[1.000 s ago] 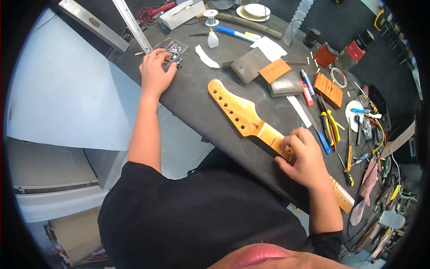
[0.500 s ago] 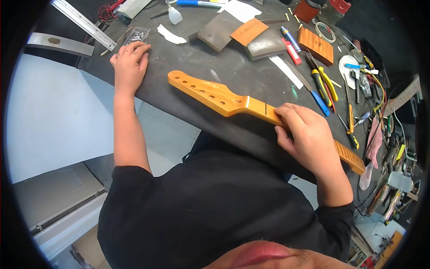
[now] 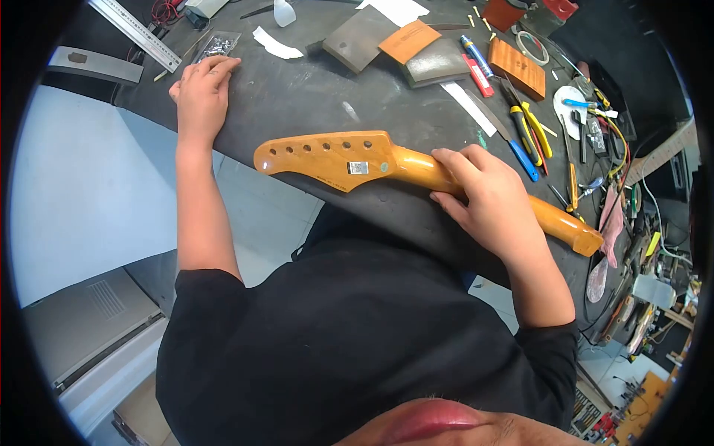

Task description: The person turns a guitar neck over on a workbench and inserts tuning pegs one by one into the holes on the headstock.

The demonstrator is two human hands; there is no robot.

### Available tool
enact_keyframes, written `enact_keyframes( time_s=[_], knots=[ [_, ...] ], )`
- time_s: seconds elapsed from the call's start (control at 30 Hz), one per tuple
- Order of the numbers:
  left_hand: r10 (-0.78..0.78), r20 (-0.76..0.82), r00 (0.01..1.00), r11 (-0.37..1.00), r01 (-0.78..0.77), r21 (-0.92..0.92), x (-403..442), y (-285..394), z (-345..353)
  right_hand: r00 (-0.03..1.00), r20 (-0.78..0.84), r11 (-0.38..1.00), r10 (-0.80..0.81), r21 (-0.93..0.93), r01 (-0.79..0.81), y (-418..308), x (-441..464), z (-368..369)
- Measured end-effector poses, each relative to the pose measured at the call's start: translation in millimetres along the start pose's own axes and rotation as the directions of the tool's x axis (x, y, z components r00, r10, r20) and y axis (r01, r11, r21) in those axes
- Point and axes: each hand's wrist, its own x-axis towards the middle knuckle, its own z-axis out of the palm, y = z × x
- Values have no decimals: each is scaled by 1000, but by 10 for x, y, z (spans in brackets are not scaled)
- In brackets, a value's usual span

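Observation:
My right hand (image 3: 487,197) is wrapped round a glossy amber guitar neck (image 3: 420,165). The neck's back faces up, its headstock (image 3: 335,154) points left with a row of holes and a small printed label, and its heel sticks out beyond my hand to the right. On the bench's left part rests my left hand (image 3: 202,97), its fingers bent and pressed together beside a clear plastic bag of small metal parts (image 3: 219,46). Whether anything lies under those fingers is hidden.
Behind the neck on the dark bench (image 3: 297,100) lie metal blocks (image 3: 358,41), a wooden block (image 3: 517,68), a blue-handled file (image 3: 520,157) and yellow-handled pliers (image 3: 537,132). A steel ruler (image 3: 137,33) is at the far left, cables at the right.
The neck has been turned over from its fretboard side to its back, still in my right hand, and its headstock points further left. My left hand has drawn away from the bag of parts.

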Motion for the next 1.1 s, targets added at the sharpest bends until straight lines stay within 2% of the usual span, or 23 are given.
enact_keyframes(
  time_s=[0.07, 0.17, 0.27, 0.37, 0.5, 0.6, 0.7, 0.73, 0.8, 0.83, 0.9, 1.0, 1.07, 1.1],
  knots=[
    [-3, -2, 1000, 1000, 3, 6, -11, -17, 34, 999, 46, 1000, -17, 9, 17, -20, -9, -42],
    [-32, 24, 999, 998, 31, 62, -26, 58, 10, 997, 64, 998, 43, 46, -46, -172, 13, -70],
    [-44, 81, 996, 986, 31, 161, 2, 135, -34, 998, 19, 997, 67, 32, -68, -131, 21, 22],
    [-109, 158, 982, 974, 73, 215, 68, 254, -105, 992, 39, 992, 118, -49, -117, -127, 1, 105],
    [-192, 261, 946, 956, 120, 269, 165, 300, -152, 997, -12, 972, 74, -224, -75, -161, -12, 144],
    [-167, 244, 955, 975, 123, 186, 179, 244, -130, 995, -104, 965, 6, -260, -33, -139, -28, 174],
    [-263, 234, 936, 964, 265, 26, 181, 357, -216, 989, -145, 976, 8, -213, -39, -99, -28, 210],
    [-293, 211, 933, 937, 324, -129, 182, 427, -250, 986, -169, 976, -4, -215, -33, -90, -20, 194],
    [-364, 188, 912, 807, 409, -425, 144, 617, -300, 984, -177, 981, -13, -192, -22, -56, -23, 214],
    [-354, 214, 911, 651, 404, -642, 113, 694, -296, 986, -166, 985, -10, -169, -18, -22, -28, 239],
    [-321, 251, 913, 206, 326, -922, 58, 857, -276, 988, -156, 989, -11, -145, -12, 13, -25, 253],
    [-104, 318, 942, -29, 317, -948, -33, 1324, -359, 988, -151, 991, -15, -135, -5, 24, -29, 244],
    [2, 274, 962, -6, 274, -962, -68, 1614, -381, 989, -146, 991, -16, -130, -3, 32, -33, 241],
    [29, 212, 977, 81, 209, -975, -82, 1707, -346, 989, -146, 992, -15, -125, -3, 30, -34, 240]
  ],
)
